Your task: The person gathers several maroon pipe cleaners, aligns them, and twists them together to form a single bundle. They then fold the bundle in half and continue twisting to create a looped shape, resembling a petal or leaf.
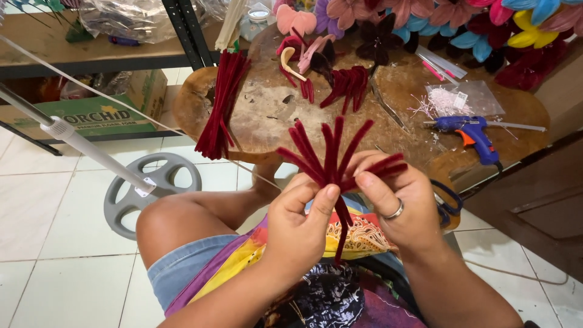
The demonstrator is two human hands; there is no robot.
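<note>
We pinch the dark red pipe cleaners (pixel 331 161) at frame centre, left hand (pixel 300 218) & right hand (pixel 398 203) both clamped on. Loose grip could let stems splay or drop; glue gun (pixel 470 130) sits upper right on desk (pixel 267 115).

We lose the pipe-cleaner bunch (pixel 331 161) where left hand (pixel 300 222) and right hand (pixel 398 200) cover its gathered middle, flower row (pixel 425 18) beyond the hands cropped by top edge, small bits in clear bag (pixel 461 100) past right hand unreadable

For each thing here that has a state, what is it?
Left hand: pinching the pipe-cleaner cluster.
Right hand: gripping the same cluster.
Pipe-cleaner cluster: held, ends fanned upward.
Pipe-cleaner bundle: lying on wooden table.
Glue gun: lying unheld.
</note>
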